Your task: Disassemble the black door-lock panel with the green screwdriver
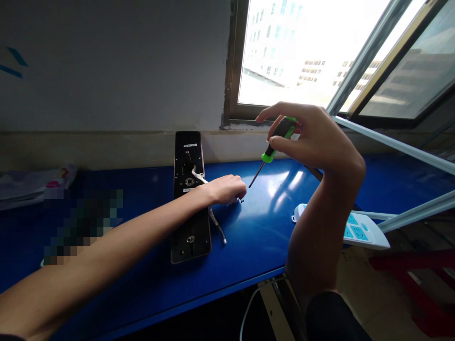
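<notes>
My right hand [314, 135] is raised above the table, its fingers round the handle of a green and black screwdriver [279, 135]. The screwdriver's shaft slants down to the left, its tip in the air near my other hand. Low over the blue tabletop, my left hand [229, 188] has its fingers curled in, beside a few tiny dark screws [242, 201]; whatever its fingertips hold is hidden. Under my left forearm lies a long black panel [191, 239] like a door lock's back plate, with posts and round fittings. A wrapped cable [217, 222] with a white connector trails off its right side.
A white and light-blue power strip [366, 231] lies at the table's right, partly behind my right forearm. Pale metal bars [398, 147] cross the right side. A printed plastic bag [39, 184] and a blurred-out object [85, 227] lie on the left. Wall and window stand behind.
</notes>
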Motion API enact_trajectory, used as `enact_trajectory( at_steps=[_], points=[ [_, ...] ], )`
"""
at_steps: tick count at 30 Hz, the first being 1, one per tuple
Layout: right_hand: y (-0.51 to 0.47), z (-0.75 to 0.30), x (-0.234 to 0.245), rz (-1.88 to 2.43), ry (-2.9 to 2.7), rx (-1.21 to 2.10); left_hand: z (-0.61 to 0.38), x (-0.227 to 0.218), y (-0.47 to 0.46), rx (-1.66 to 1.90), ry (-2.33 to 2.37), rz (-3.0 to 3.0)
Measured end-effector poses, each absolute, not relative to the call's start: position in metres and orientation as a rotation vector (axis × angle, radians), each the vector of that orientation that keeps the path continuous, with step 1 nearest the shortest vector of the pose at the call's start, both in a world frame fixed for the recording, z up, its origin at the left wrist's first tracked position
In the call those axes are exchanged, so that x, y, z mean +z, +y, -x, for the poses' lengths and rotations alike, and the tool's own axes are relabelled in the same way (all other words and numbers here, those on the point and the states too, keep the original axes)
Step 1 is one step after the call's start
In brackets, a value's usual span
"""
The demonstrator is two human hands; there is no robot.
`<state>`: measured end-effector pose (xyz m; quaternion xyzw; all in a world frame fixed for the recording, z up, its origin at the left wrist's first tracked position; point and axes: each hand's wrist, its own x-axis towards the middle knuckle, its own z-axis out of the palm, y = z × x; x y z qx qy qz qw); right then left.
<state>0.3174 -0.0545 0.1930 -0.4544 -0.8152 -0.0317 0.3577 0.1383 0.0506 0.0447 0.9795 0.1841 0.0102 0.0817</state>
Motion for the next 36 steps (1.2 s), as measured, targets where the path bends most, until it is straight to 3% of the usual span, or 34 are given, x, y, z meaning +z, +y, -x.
enact_trajectory(
  at_steps=[7, 14, 19, 25, 31, 36],
  points=[
    [-0.055, -0.317, 0.192, 1.183, -2.1, -0.082, -0.135, 0.044, 0.052, 0.079, 0.609, -2.919],
    [-0.055, -0.307, 0.193, 1.111, -2.157, -0.041, -0.11, 0.073, 0.037, 0.21, 0.69, -2.904],
    [-0.061, -0.292, 0.197, 1.033, -2.255, 0.048, -0.057, 0.085, 0.018, 0.609, 0.741, -2.733],
    [-0.066, -0.272, 0.199, 0.906, -2.334, 0.148, 0.007, 0.06, -0.015, 0.942, 0.941, -2.441],
    [-0.064, -0.253, 0.196, 0.796, -2.415, 0.159, 0.034, 0.032, -0.036, 0.901, 0.748, -2.539],
    [-0.064, -0.244, 0.193, 0.785, -2.468, 0.123, 0.032, 0.023, -0.04, 0.661, 0.74, -2.736]
  ],
)
